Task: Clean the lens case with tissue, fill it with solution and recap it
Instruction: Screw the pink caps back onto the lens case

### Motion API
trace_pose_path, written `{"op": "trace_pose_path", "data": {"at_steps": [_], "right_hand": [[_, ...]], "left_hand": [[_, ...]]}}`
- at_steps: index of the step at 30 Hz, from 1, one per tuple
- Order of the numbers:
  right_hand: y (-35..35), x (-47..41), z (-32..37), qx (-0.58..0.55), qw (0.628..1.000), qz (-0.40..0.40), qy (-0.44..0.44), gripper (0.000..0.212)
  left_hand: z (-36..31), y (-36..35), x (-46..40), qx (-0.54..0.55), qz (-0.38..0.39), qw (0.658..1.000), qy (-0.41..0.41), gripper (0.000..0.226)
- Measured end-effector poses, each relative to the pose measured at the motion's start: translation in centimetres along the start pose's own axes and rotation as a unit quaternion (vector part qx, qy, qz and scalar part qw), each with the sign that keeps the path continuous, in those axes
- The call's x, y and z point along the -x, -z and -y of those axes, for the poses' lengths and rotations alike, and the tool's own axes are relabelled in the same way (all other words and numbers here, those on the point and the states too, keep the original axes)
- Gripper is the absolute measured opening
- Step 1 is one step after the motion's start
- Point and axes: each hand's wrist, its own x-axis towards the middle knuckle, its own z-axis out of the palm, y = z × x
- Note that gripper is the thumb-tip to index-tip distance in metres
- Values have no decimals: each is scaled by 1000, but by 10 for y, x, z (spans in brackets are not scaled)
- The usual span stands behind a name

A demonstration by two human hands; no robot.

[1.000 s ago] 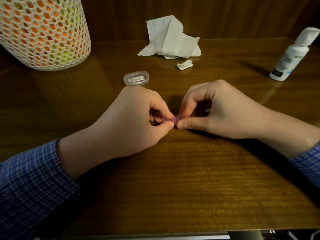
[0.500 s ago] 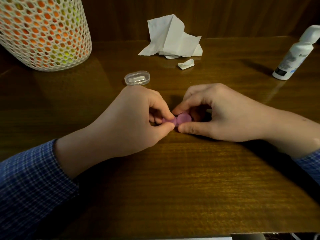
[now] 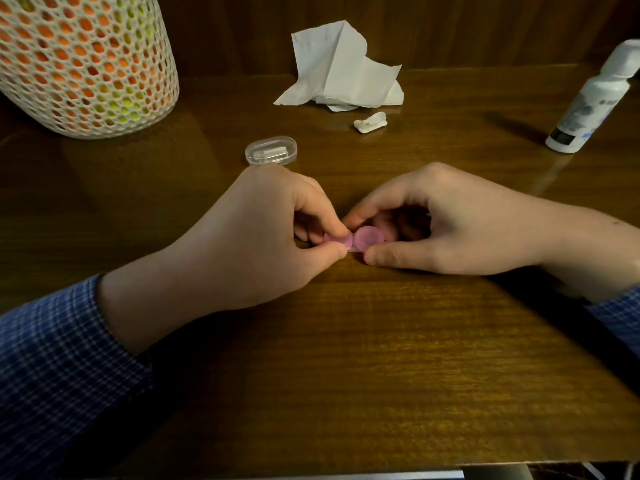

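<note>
A small pink lens case (image 3: 360,238) lies on the wooden table (image 3: 346,358) between my hands. My left hand (image 3: 249,237) pinches its left cap between thumb and fingers. My right hand (image 3: 446,220) curls round the right cap, thumb at the front and index finger behind; its round pink top shows. A crumpled white tissue (image 3: 341,71) lies at the back, with a small twisted tissue wad (image 3: 370,122) in front of it. The white solution bottle (image 3: 594,102) stands at the far right.
A white mesh container (image 3: 83,60) with orange and yellow contents stands at the back left. A small clear oval plastic box (image 3: 271,154) lies just beyond my left hand. A dark wood wall rises behind the table.
My right hand's fingers have shifted on the right cap, so more of its pink top shows than a second ago. My left hand keeps its pinch.
</note>
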Motion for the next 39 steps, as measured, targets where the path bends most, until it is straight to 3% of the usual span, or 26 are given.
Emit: {"op": "trace_pose_path", "data": {"at_steps": [18, 24, 33, 39], "right_hand": [[-21, 2, 7, 93, 991, -96, -29, 21], [-13, 2, 6, 74, 995, -67, -22, 25], [-21, 2, 6, 89, 991, -93, -26, 21], [-14, -1, 1, 86, 995, -55, -5, 22]], "left_hand": [[-3, -3, 2, -43, -35, 998, 13, 9], [-4, -2, 4, -16, -30, 999, 37, 11], [7, -1, 0, -7, -32, 999, -28, 11], [13, 7, -4, 44, 8, 999, -30, 14]]}}
